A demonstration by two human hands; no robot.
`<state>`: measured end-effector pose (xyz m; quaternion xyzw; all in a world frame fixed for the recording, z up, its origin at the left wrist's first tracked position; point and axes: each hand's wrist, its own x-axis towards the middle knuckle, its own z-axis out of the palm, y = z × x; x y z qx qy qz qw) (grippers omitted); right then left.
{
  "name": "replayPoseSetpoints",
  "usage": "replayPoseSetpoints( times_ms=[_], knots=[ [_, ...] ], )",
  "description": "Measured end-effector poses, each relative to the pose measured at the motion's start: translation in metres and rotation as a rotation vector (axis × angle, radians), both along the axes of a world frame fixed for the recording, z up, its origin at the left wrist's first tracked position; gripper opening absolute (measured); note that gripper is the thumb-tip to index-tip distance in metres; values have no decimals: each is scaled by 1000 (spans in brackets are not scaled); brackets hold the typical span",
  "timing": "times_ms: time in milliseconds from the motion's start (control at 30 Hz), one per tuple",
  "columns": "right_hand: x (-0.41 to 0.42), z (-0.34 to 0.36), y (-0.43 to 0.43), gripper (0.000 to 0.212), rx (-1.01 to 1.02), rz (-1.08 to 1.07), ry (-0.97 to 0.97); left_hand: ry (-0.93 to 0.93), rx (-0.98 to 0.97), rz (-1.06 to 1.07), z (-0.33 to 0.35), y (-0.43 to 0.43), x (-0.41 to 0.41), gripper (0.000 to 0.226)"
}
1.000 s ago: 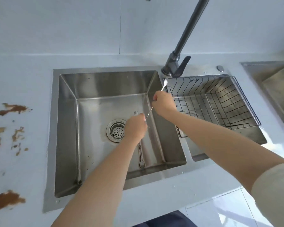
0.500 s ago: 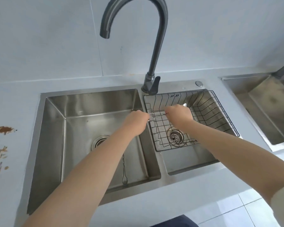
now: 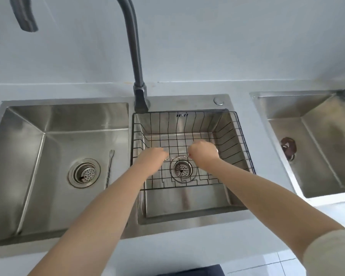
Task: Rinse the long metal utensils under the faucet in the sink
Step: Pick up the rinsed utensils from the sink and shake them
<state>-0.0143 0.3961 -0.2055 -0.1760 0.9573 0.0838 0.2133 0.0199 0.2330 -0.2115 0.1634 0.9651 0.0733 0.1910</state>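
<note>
My left hand (image 3: 154,156) and my right hand (image 3: 202,153) both grip one long thin metal utensil (image 3: 177,157), held level between them low inside the black wire basket (image 3: 237,124) in the right sink bowl (image 3: 185,206). Only its short middle stretch shows between my fists. A second long utensil, a twisted-handle fork (image 3: 109,168), lies on the floor of the left sink bowl (image 3: 28,156), right of that bowl's drain (image 3: 84,173). The dark gooseneck faucet (image 3: 138,84) rises behind the divider; its spout end (image 3: 26,14) hangs over the left side. No water is visible.
A drain strainer (image 3: 181,169) sits under the basket below my hands. A round button (image 3: 218,101) is on the sink deck. A separate steel sink (image 3: 315,148) with a dark drain plug (image 3: 288,147) lies to the right. The pale countertop (image 3: 68,90) surrounds everything.
Both hands carried the utensil rightward from the left bowl into the wire basket and lowered it. The view shifted right, so the fork in the left bowl is now in full view.
</note>
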Motion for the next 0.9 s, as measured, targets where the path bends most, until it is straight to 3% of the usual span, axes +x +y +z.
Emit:
replayPoseSetpoints(
  times_ms=[167,567,900],
  knots=[
    [-4,-23,16,35,2,73,-72,-70,-59,28,-17,16,0,26],
    [-9,-53,51,35,6,23,-210,-117,-80,7,-39,55,0,26],
    [-3,-47,54,40,-25,132,-156,-74,-50,51,-46,54,2,26]
  ],
)
